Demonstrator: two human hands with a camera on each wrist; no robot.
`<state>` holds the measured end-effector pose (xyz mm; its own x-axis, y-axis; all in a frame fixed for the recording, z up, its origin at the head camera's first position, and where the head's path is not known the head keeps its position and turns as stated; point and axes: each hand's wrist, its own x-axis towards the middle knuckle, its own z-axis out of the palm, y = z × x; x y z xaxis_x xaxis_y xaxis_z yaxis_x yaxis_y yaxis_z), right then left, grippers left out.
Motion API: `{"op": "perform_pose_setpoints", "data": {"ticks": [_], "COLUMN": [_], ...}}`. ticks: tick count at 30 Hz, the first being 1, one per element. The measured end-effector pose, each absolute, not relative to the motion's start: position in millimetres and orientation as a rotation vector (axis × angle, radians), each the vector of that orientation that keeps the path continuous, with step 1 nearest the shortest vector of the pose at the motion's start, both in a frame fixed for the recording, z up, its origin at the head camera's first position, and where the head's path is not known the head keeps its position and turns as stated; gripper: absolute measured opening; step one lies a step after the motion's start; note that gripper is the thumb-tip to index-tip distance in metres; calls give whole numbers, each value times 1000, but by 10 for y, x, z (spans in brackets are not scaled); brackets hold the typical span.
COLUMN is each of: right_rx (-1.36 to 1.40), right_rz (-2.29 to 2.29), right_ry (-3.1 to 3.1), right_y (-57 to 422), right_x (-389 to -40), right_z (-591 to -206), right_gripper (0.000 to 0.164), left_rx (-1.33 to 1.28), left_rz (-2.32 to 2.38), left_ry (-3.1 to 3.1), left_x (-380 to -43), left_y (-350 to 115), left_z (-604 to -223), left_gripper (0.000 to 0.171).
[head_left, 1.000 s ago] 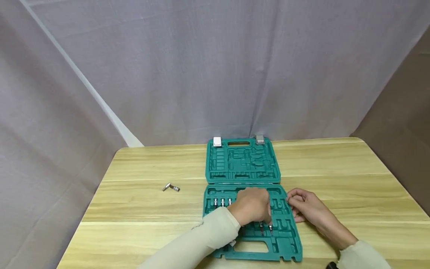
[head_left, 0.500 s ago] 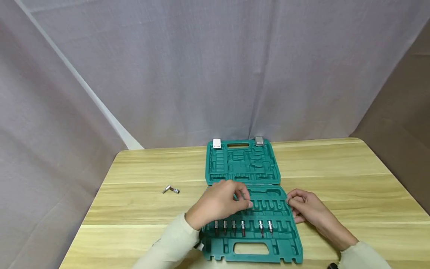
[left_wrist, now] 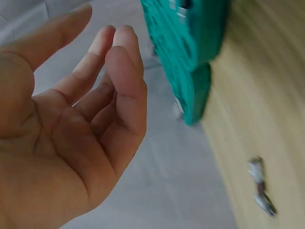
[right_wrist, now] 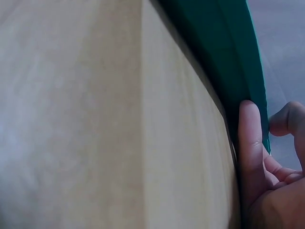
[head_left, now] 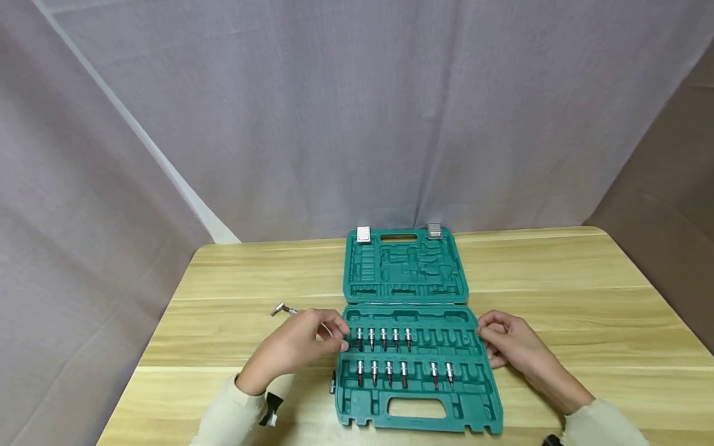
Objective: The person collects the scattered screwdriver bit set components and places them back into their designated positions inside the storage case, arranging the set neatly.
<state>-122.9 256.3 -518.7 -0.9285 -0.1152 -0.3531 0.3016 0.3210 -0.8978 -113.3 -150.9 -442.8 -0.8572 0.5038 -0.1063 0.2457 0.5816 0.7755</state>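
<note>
Left fingers [left_wrist: 131,105] loosely curved, palm [left_wrist: 62,138] visible only from left wrist; right fingers [right_wrist: 250,129] pinched round green case edge [right_wrist: 251,71]

The head camera looks forward and down from above the table [head_left: 223,334], far enough back to hold the left hand [head_left: 298,344], right hand [head_left: 513,347], open case [head_left: 424,355] and curtain [head_left: 312,124]. The left wrist camera faces its palm up close, the scene tipped sideways — sharing the case and small metal bits [left_wrist: 259,186] with the head view. The right wrist camera sits near the table, sharing the case's right edge with the head view.
</note>
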Motion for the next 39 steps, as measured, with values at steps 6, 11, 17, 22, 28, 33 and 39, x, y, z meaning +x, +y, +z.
{"op": "perform_pose_setpoints", "data": {"ticks": [6,11,17,22,28,33,39], "right_rx": [159,173,182,190,208,238,222], "right_rz": [-1646,-1643,-1633,-1653,-1679,-1680,-1703], "right_ry": [2230,2228,2249,2235,2220,2231,2220], "right_y": [2576,2562,2552,2560,2581,2585,2550], "right_x": [-1230,-1231,-1218,-1205,-1207,-1178,-1163], "right_z": [-5179,-5195,-5198,-5168,-5140,-5158,-5168], "right_gripper": [18,18,19,21,26,26,28], "left_rx": [593,539,575,590,581,599,553], "left_rz": [1218,1247,1161,1052,1023,1011,1004], "left_ry": [2451,2403,2468,2515,2573,2595,2633], "left_x": [-1018,-895,-812,-771,-740,-718,-668], "left_y": [-1699,-1774,-1784,-1746,-1691,-1668,-1667], "left_z": [-4630,-4806,-4932,-5017,-5049,-5042,-5064], "left_gripper": [17,25,31,33,32,32,36]}}
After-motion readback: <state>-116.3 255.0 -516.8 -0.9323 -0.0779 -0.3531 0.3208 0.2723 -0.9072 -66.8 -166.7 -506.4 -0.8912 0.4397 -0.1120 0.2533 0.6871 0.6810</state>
